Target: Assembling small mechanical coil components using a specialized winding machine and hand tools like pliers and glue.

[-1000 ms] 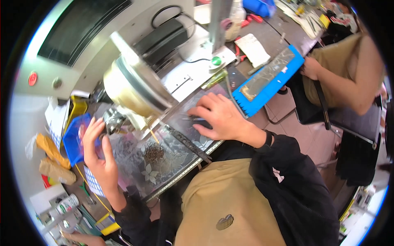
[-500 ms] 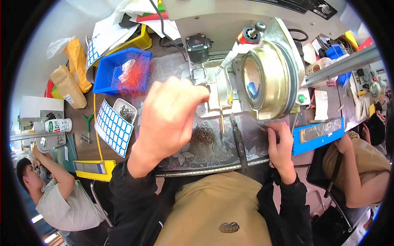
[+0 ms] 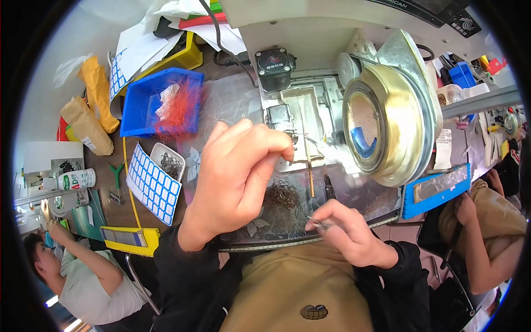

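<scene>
My left hand point(image 3: 235, 185) is raised over the bench with its fingers curled. Its thumb and index finger are pinched beside a small metal fixture point(image 3: 280, 117); anything between them is hidden. Near the bench's front edge, my right hand point(image 3: 351, 235) pinches a small, blurred, greyish thing point(image 3: 313, 223) that I cannot make out. Between the hands lies a heap of small dark wire pieces point(image 3: 281, 195). A thin brown stick point(image 3: 310, 174) points toward me from the metal tray point(image 3: 315, 105). Beyond my right hand shows the end of a dark slim tool point(image 3: 330, 188).
A large brass-coloured ring unit point(image 3: 406, 127) stands at the right. Leftward are a blue bin point(image 3: 133, 113) with red strands, a white dish point(image 3: 160, 150) of wire pieces, a blue-and-white label sheet point(image 3: 152, 185) and green pliers point(image 3: 117, 174). People sit at both sides.
My right hand has moved left and nearer my body, over the dark tool. The left hand stays near the fixture. A red-and-black knobbed part above the fixture no longer shows.
</scene>
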